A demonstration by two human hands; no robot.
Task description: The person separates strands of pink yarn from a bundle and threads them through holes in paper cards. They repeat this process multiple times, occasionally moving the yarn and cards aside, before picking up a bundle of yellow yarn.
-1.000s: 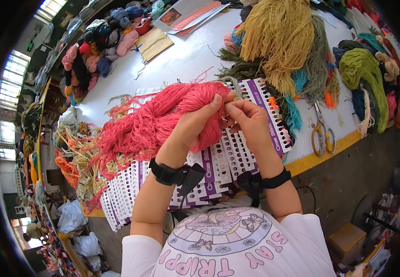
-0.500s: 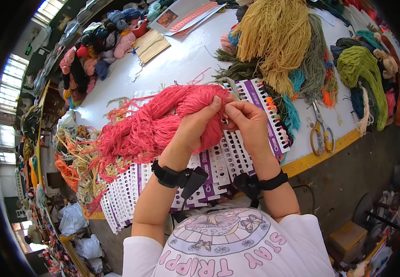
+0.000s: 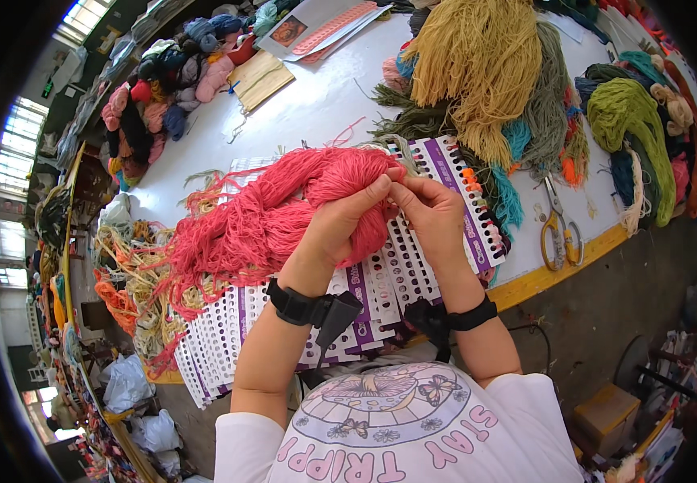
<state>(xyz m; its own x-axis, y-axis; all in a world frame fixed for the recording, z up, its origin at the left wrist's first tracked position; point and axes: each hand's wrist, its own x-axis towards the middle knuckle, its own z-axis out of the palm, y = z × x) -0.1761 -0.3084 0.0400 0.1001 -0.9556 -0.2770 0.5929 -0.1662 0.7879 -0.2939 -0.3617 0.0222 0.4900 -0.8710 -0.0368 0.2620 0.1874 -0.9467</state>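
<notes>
A big coral-red skein of yarn (image 3: 276, 201) lies across a stack of white-and-purple punched thread cards (image 3: 360, 294). My left hand (image 3: 340, 221) is wrapped round the skein's right end, its thumb on top. Close beside it, my right hand (image 3: 433, 213) pinches at the edge of that end, thumb against the fingers; the bit between its fingertips is too small to make out, though it seems to be a strand of the yarn. The two hands' fingertips nearly meet. Loose strands trail off the skein's left side.
Yellow-handled scissors (image 3: 559, 229) lie at the table's right edge. Ochre yarn (image 3: 477, 72) and green yarn (image 3: 630, 121) are heaped at the right, mixed skeins (image 3: 163, 97) at the far left. A wooden board (image 3: 261, 80) and printed sheets (image 3: 320, 28) lie at the back. Tangled scraps (image 3: 155, 298) sit left.
My left thumb and the right hand's fingertips have shifted slightly, and the fingertips are now closer together at the skein's end. The skein itself has stayed in place.
</notes>
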